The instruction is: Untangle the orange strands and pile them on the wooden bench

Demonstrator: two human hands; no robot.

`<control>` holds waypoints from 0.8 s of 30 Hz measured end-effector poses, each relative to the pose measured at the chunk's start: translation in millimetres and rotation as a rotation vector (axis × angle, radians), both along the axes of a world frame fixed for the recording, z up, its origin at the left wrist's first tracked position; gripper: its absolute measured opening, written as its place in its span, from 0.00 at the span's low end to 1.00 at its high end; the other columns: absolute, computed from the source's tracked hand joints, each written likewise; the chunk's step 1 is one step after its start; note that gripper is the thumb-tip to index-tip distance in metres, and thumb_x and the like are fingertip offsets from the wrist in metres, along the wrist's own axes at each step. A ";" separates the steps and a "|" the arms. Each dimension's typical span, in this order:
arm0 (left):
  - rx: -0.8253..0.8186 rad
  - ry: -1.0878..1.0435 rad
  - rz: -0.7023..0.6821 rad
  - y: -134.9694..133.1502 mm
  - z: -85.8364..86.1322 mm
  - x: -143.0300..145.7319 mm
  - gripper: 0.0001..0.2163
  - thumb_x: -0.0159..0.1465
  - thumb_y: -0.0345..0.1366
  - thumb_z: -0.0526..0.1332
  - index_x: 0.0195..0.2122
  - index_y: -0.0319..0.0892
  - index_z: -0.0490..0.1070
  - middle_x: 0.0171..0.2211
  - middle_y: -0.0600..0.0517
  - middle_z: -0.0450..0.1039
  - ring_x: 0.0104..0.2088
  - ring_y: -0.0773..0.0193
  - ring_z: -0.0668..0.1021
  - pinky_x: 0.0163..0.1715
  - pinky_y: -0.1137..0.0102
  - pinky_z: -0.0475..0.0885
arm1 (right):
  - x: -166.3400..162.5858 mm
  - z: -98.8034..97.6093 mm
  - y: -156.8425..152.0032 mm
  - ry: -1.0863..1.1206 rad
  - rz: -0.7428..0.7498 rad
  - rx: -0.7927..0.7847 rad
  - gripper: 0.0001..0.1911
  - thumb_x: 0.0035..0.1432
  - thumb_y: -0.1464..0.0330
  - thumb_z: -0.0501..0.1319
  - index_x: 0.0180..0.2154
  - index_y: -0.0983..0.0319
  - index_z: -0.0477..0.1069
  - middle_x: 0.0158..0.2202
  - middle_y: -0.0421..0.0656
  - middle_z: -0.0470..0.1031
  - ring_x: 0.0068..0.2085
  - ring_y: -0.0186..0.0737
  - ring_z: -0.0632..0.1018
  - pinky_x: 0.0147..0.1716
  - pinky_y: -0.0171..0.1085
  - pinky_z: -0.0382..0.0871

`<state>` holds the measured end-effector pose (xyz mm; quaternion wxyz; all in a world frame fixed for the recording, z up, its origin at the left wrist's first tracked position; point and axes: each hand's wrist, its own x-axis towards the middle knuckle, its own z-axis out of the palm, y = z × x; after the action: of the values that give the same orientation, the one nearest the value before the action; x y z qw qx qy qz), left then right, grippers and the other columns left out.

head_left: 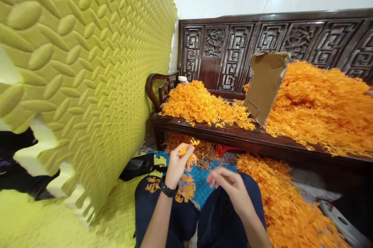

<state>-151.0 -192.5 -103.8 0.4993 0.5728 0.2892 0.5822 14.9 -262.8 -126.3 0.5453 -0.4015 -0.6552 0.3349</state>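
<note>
My left hand (pixel 177 164), with a black watch on the wrist, is raised and closed around a small bunch of orange plastic flower pieces (pixel 189 158). My right hand (pixel 229 186) hovers just right of it above my lap, fingers loosely pinched together; what they hold, if anything, is too small to make out. More orange pieces (pixel 185 188) lie on my dark trousers and on the blue woven mat (pixel 204 188) below the hands.
A dark carved wooden bench (pixel 233 133) ahead carries two big heaps of orange pieces (pixel 201 104) and a leaning cardboard sheet (pixel 264 87). Another orange heap (pixel 285 201) covers the floor at right. A yellow textured foam panel (pixel 87 65) fills the left. A black bag (pixel 136 166) lies beside it.
</note>
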 end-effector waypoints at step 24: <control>-0.116 -0.052 -0.130 -49.1 -15.0 14.4 0.25 0.55 0.54 0.62 0.35 0.30 0.72 0.18 0.57 0.57 0.15 0.79 0.54 0.17 0.78 0.51 | -21.6 39.9 44.2 0.281 -0.300 0.613 0.04 0.53 0.74 0.64 0.28 0.61 0.72 0.29 0.40 0.70 0.32 0.34 0.70 0.32 0.34 0.64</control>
<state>-136.6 -241.6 -118.8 0.5758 0.5452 0.2713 0.5455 -6.8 -218.6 -86.4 0.7680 -0.2613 -0.5775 0.0914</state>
